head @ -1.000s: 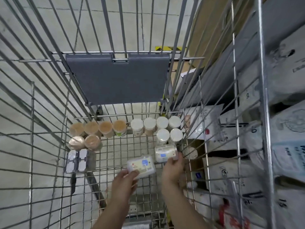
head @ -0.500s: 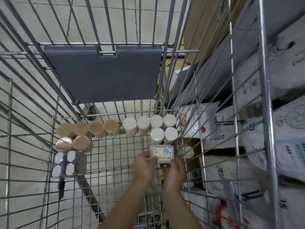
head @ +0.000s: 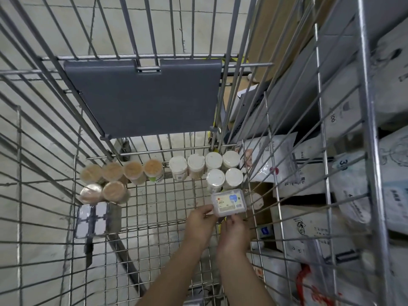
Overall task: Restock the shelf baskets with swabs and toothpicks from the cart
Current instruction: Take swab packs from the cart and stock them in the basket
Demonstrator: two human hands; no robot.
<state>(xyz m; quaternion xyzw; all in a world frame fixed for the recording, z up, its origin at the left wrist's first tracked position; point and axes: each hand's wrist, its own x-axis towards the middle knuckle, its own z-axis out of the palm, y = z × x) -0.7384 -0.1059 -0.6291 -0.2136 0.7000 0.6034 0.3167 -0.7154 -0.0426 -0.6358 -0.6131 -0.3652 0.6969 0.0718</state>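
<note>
Both hands are pinching the flat swab box (head: 228, 203), lying long axis 9-to-3 low in the cart (head: 154, 208): left hand (head: 199, 226) at its 8 o'clock corner, right hand (head: 235, 234) at 6, white jars (head: 215, 171) waiting at 12.

The silver wire shopping cart (head: 72, 195) carries a plain dark grey plastic flap (head: 143, 96). Tan-topped clear round toothpick jars (head: 112, 173) stand beside white-lidded round swab jars (head: 213, 161). The clear rectangular plastic box (head: 228, 203) has a white label with blue and red marks.
</note>
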